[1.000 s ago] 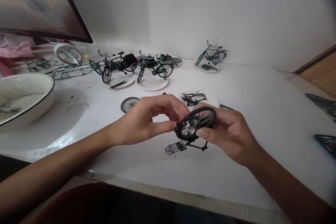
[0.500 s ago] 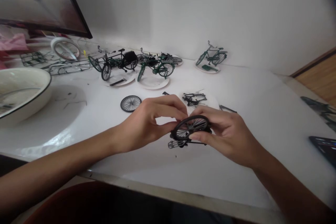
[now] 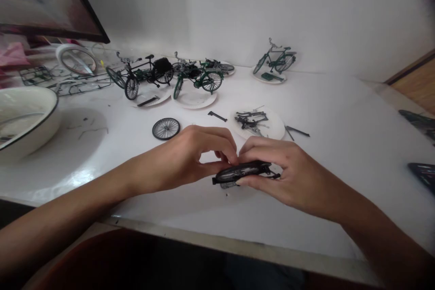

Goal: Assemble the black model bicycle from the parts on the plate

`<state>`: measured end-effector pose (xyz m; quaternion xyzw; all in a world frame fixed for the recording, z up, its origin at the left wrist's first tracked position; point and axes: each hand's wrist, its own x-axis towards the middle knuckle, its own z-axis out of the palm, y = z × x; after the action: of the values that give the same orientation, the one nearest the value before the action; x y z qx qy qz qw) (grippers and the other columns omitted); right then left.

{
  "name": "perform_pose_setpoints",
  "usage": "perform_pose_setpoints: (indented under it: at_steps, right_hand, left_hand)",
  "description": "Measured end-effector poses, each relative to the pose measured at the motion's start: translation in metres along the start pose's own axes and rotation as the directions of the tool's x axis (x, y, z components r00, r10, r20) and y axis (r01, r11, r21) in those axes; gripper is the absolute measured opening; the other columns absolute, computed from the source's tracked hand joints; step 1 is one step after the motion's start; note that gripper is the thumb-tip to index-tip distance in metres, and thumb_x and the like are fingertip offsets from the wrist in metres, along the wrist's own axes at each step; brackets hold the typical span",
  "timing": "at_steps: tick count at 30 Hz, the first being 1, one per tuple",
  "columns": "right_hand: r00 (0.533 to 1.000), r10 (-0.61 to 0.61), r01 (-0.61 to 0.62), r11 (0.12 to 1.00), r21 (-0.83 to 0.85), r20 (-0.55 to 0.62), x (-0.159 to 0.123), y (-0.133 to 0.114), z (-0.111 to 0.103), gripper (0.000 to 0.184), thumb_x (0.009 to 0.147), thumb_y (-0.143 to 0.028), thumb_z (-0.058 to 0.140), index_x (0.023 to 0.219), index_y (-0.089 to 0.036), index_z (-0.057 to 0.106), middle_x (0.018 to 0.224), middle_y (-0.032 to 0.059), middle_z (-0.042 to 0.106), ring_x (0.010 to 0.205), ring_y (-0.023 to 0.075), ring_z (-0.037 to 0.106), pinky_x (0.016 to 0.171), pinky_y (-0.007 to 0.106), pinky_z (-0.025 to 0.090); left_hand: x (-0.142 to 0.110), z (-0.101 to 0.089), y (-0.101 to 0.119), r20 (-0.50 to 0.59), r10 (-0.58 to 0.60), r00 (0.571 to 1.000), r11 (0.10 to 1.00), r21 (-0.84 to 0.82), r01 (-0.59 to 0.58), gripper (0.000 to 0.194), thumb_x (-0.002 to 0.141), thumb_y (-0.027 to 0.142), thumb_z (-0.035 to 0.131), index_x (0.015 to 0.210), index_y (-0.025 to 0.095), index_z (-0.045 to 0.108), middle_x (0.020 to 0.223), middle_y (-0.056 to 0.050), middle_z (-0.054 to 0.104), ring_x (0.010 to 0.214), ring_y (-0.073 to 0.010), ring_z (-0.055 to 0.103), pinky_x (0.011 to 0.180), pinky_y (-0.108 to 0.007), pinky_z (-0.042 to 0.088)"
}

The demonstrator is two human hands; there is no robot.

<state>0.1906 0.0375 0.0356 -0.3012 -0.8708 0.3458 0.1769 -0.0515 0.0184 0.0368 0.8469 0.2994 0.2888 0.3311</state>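
Note:
A black toy bicycle part with a spoked wheel [image 3: 238, 172] is held above the near side of the table, its wheel seen almost edge-on. My right hand [image 3: 282, 163] is closed on it, thumb below and fingers along the far side. My left hand [image 3: 200, 156] pinches at its left far edge, thumb and fingertips together; a smaller piece between them cannot be made out. Beyond my left hand a loose black wheel [image 3: 166, 128] lies flat. Behind my right hand, a white plate [image 3: 277, 129] bears black frame parts [image 3: 251, 120].
Model bicycles stand at the back: a black one [image 3: 146, 72], a green one [image 3: 199, 79] and another green one [image 3: 275, 59] by the wall. Left is a white basin [image 3: 50, 108] under a screen [image 3: 50, 0]. Thin black strips [image 3: 217, 116] lie near the plate. A dark device [image 3: 423, 174] sits right.
The wheel in my hands has tilted from a broad oval to nearly edge-on. Both hands stay on the piece. The view has shifted slightly, showing more of the plate.

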Motion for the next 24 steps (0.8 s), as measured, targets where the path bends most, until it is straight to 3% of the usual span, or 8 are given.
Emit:
perform_pose_setpoints:
  at_steps: [4, 10, 16, 21, 24]
  right_hand:
    - [0.998, -0.059, 0.057, 0.994, -0.088, -0.019, -0.004, 0.001, 0.000, 0.021, 0.094, -0.031, 0.071, 0.114, -0.030, 0.074, 0.110, -0.0002, 0.067, 0.097, 0.0144, 0.066, 0.084, 0.027, 0.053]
    - [0.977, -0.192, 0.169, 0.964, -0.204, -0.097, -0.005, 0.003, 0.002, 0.014, 0.095, -0.024, 0.069, 0.108, -0.024, 0.072, 0.116, 0.0043, 0.067, 0.101, 0.0167, 0.067, 0.086, 0.028, 0.054]
    - [0.899, -0.344, 0.289, 0.931, -0.222, -0.271, -0.004, -0.003, -0.005, 0.023, 0.088, -0.015, 0.076, 0.109, -0.022, 0.073, 0.104, 0.0043, 0.070, 0.091, 0.0167, 0.069, 0.077, 0.028, 0.056]
    - [0.799, -0.414, 0.337, 0.909, -0.245, -0.435, -0.007, -0.004, -0.016, 0.033, 0.081, -0.011, 0.081, 0.110, -0.024, 0.075, 0.100, 0.0028, 0.069, 0.086, 0.0162, 0.067, 0.068, 0.029, 0.055]
    - [0.803, -0.432, 0.330, 0.896, -0.296, -0.412, -0.008, -0.001, -0.018, 0.040, 0.083, -0.007, 0.076, 0.116, -0.030, 0.074, 0.102, 0.0031, 0.070, 0.088, 0.0183, 0.067, 0.069, 0.032, 0.055]
  left_hand:
    - [-0.001, 0.000, 0.004, 0.051, 0.067, 0.996, 0.994, 0.086, -0.071, 0.011, 0.101, 0.015, 0.057, 0.102, 0.012, 0.068, 0.109, -0.006, 0.065, 0.090, -0.0091, 0.062, 0.079, -0.020, 0.048]
    - [-0.003, -0.005, 0.008, 0.087, 0.155, 0.984, 0.951, 0.257, -0.173, 0.013, 0.104, 0.013, 0.051, 0.103, 0.010, 0.064, 0.113, -0.009, 0.061, 0.095, -0.0119, 0.061, 0.082, -0.023, 0.046]
    - [-0.009, -0.014, 0.005, 0.047, 0.240, 0.970, 0.917, 0.316, -0.242, 0.010, 0.100, 0.009, 0.056, 0.106, 0.015, 0.061, 0.115, -0.008, 0.061, 0.090, -0.0109, 0.062, 0.080, -0.021, 0.049]
    - [-0.007, -0.010, -0.002, -0.098, 0.306, 0.947, 0.944, 0.162, -0.289, 0.014, 0.095, 0.005, 0.062, 0.105, 0.015, 0.063, 0.111, -0.010, 0.065, 0.097, -0.0134, 0.066, 0.084, -0.022, 0.053]
    - [-0.004, -0.007, -0.001, -0.160, 0.237, 0.958, 0.971, 0.000, -0.240, 0.026, 0.090, 0.003, 0.062, 0.111, 0.018, 0.062, 0.109, -0.009, 0.068, 0.103, -0.0175, 0.066, 0.088, -0.028, 0.055]
